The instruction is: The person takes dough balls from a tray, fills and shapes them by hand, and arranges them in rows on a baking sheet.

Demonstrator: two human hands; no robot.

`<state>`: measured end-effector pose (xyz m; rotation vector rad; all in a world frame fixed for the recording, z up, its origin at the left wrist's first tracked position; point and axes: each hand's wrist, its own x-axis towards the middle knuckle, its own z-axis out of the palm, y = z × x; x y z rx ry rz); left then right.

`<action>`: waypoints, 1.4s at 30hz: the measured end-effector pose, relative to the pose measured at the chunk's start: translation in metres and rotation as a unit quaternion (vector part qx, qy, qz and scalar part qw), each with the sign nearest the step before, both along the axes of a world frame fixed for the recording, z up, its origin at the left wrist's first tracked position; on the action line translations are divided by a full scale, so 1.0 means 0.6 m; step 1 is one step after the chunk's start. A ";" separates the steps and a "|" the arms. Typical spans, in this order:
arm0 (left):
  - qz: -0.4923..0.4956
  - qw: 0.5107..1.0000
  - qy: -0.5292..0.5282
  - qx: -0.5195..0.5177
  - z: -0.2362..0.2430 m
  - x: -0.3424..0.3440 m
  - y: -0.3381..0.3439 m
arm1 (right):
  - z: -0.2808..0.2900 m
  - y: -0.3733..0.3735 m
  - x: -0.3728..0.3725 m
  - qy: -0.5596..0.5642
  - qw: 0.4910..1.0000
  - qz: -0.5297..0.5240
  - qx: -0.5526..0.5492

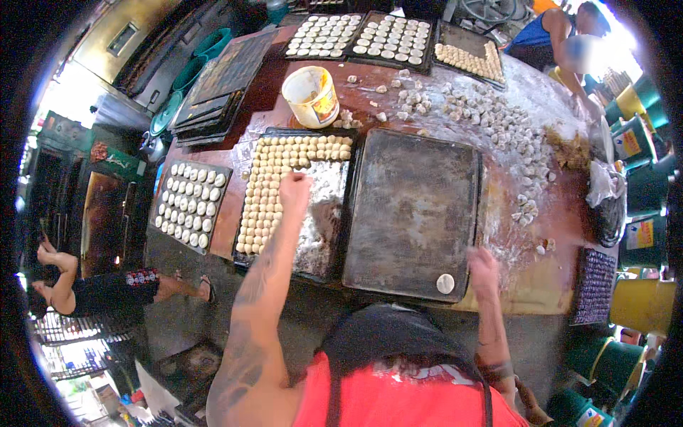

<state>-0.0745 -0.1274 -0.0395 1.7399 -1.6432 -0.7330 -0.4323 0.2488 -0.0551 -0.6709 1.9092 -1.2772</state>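
Note:
My left hand is closed over a tray of pale dough balls, beside its white floured part; what its fingers hold, if anything, is hidden. My right hand is blurred at the right edge of a dark empty baking tray, and its finger state is unclear. One flattened dough round lies in that tray's lower right corner. A white bucket stands behind the trays. Small floured dough pieces are scattered over the right part of the table.
The wooden table also holds trays of dough rounds at left and back, stacked dark trays and a purple tray. A person is at left, another works at back right. Green buckets line the right.

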 end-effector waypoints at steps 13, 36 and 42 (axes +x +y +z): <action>-0.174 0.800 0.501 0.279 0.157 -0.137 0.273 | 0.219 -0.239 0.225 0.352 0.884 0.219 -0.217; -0.222 0.777 0.489 0.327 0.228 -0.189 0.249 | 0.287 -0.191 0.178 0.363 0.901 0.111 -0.212; -0.342 0.642 0.545 0.416 0.218 -0.213 0.298 | 0.309 -0.198 0.127 0.355 0.842 0.300 -0.274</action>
